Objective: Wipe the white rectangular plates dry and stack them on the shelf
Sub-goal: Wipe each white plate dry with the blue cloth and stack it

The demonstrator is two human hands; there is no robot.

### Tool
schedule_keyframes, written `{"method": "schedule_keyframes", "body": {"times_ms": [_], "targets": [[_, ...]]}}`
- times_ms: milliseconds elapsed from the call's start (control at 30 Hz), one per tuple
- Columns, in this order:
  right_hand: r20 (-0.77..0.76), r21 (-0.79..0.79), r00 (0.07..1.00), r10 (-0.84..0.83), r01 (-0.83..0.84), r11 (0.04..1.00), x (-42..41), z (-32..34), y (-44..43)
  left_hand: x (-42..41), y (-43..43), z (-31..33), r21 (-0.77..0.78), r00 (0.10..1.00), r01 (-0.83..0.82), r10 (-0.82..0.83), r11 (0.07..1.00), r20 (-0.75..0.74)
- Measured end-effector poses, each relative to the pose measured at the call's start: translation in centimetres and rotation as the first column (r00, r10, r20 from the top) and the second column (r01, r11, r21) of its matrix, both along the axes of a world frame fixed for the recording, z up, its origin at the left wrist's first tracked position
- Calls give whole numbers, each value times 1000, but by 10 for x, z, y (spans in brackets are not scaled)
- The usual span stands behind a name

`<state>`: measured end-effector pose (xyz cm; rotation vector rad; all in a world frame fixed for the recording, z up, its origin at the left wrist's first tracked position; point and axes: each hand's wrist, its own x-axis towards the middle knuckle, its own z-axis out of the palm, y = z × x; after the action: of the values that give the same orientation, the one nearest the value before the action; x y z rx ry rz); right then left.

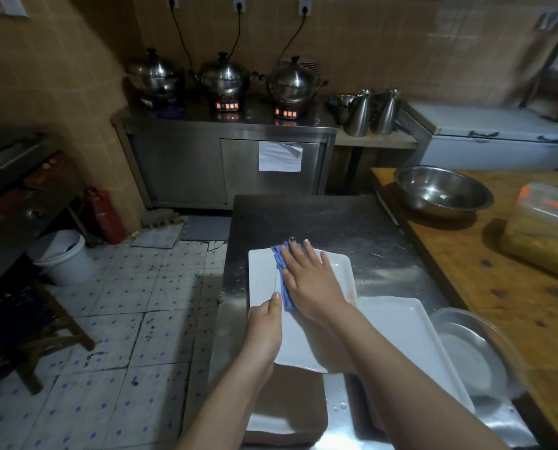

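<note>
a white bucket [58,254] stands on the tiled floor at far left. on the steel counter [319,219] the left hand [266,323] grips the near left edge of a white rectangular plate [263,274], thumb on top. a blue cloth [282,274] lies on that plate under the right hand [310,280], which presses it flat with straight fingers, clasping nothing. just right lies a second white plate [410,329], then a round metal dish [472,352]. a steel bowl [441,191] sits on the wooden counter [514,287] beyond.
</note>
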<state>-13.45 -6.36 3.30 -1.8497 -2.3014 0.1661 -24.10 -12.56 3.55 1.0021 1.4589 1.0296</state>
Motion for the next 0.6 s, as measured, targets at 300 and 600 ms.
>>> {"method": "schedule_keyframes", "body": {"times_ms": [300,600], "targets": [[65,25,925,-374,373,927,17,-5,5,-14,9,1,-37,999,-16,18,999,51],[-110,-130,990,-84,70,989,-51,15,-62,-17,27,4,-111,952,-102,129,989,278]]}}
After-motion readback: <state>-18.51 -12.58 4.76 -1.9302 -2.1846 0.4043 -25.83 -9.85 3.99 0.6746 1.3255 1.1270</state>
